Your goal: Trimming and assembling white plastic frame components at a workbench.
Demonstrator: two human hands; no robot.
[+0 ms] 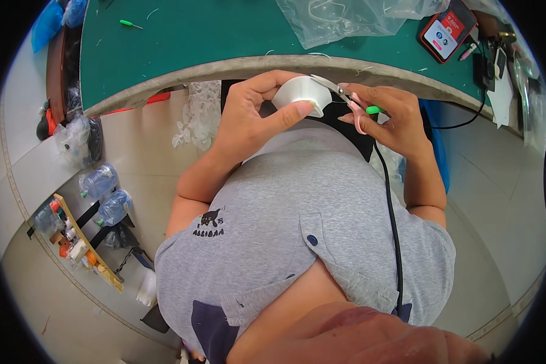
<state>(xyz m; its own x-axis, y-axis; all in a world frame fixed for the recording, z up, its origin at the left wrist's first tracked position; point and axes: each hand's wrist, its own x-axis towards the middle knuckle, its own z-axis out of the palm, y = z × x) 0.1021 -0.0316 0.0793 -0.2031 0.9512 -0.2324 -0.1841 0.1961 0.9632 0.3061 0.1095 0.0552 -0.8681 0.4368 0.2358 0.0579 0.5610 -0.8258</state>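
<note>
My left hand (247,108) grips a smooth white cup-shaped piece (299,91), with the thumb pressed on its near edge. My right hand (401,116) is closed around small scissors with pink handles (358,116). Their blades lie against the far right side of the white piece; whether they touch it, I cannot tell. A bright green handle end (374,110) also sticks out between the right fingers, its other end mostly hidden. Both hands are held in front of my belly, just off the table's near edge.
On the green table (194,42) lie a green-handled pick (130,24), clear plastic bags (340,21) and a red-and-black device with a screen (447,31). A black cable (389,212) runs down my shirt. Water jugs (114,206) and a cluttered shelf (88,246) stand at left.
</note>
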